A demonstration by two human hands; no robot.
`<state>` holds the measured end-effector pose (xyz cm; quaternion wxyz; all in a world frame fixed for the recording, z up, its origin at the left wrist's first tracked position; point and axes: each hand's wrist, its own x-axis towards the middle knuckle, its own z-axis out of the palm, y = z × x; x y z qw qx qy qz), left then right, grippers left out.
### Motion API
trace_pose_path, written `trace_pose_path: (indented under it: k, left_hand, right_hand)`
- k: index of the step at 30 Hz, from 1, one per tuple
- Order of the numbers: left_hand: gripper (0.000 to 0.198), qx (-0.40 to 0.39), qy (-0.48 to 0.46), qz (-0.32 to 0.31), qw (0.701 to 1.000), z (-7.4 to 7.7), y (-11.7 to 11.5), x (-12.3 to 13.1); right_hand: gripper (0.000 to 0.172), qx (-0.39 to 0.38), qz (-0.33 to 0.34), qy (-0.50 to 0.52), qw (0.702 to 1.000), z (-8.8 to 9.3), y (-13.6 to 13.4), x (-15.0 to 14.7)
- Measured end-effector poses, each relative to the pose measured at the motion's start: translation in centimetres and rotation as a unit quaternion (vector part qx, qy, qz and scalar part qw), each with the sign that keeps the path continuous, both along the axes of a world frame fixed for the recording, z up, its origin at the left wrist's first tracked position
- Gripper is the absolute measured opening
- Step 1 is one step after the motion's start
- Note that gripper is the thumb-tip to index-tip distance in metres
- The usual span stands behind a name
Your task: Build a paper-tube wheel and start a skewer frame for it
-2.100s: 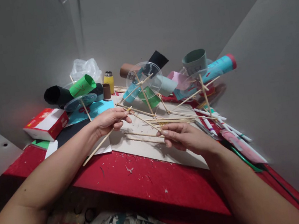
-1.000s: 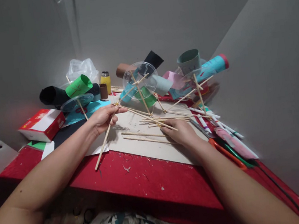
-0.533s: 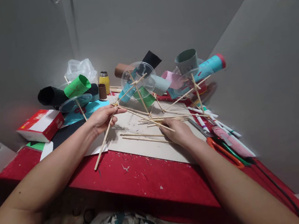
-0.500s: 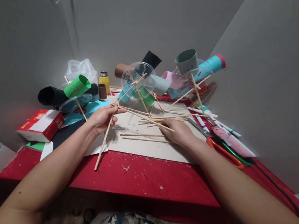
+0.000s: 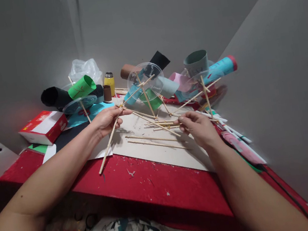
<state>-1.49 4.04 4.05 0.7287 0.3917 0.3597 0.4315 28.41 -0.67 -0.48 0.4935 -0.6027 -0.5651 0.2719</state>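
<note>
My left hand (image 5: 109, 120) pinches a joint of thin wooden sticks (image 5: 109, 147); one stick slants down toward the table's front edge and another reaches right. My right hand (image 5: 195, 125) is closed near the right ends of several sticks (image 5: 158, 124) on the white board (image 5: 145, 158); whatever its fingertips hold is too small to name. Two loose sticks (image 5: 158, 144) lie in front of them. Behind stands a stick frame with a clear plastic disc (image 5: 152, 70) and coloured paper tubes (image 5: 160, 61). A similar frame (image 5: 206, 92) is at the right.
A red and white box (image 5: 43, 127), a green paper tube (image 5: 81, 86) and a yellow bottle (image 5: 109, 84) are at the back left of the red table (image 5: 148, 181). Markers and a pink item (image 5: 241, 147) lie at the right edge.
My right hand has lifted off the end of the long stick and moved right and slightly up. My left hand keeps its hold on the joint. The view has shifted slightly.
</note>
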Motion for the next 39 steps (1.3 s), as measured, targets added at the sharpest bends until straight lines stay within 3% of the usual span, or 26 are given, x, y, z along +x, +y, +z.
trace_pose_path:
  k: [3, 7, 14, 21, 27, 32, 39]
  left_hand:
    - [0.011, 0.002, 0.001, 0.001, 1.000, 0.0, 0.0, 0.0]
    - [0.009, 0.001, 0.005, 0.002, 1.000, 0.1, -0.1, 0.0]
    - [0.016, 0.011, 0.024, -0.002, 1.000, 0.4, -0.1, 0.1]
    - [0.012, 0.013, 0.006, 0.000, 1.000, 0.5, 0.2, -0.3]
    - [0.011, 0.013, -0.010, 0.009, 1.000, 0.5, 0.3, -0.4]
    - [0.014, 0.009, -0.021, 0.017, 1.000, 0.7, 0.0, -0.3]
    - [0.009, 0.014, -0.037, 0.022, 0.999, 0.6, 0.2, -0.4]
  right_hand:
    - [0.031, -0.028, 0.017, 0.135, 0.990, 0.5, -0.2, -0.3]
    - [0.033, -0.031, 0.028, 0.153, 0.987, 0.9, -0.6, -0.8]
    - [0.039, -0.047, 0.096, -0.008, 0.994, 0.4, -1.0, -1.2]
    - [0.033, -0.046, 0.099, -0.139, 0.984, 0.1, -0.8, -0.4]
    - [0.019, -0.105, 0.179, -0.311, 0.927, 0.2, -1.5, -1.1]
    - [0.013, -0.059, 0.199, -0.412, 0.887, 0.3, -2.0, -2.0]
    - [0.009, -0.058, 0.211, -0.429, 0.876, 0.2, -2.1, -2.2]
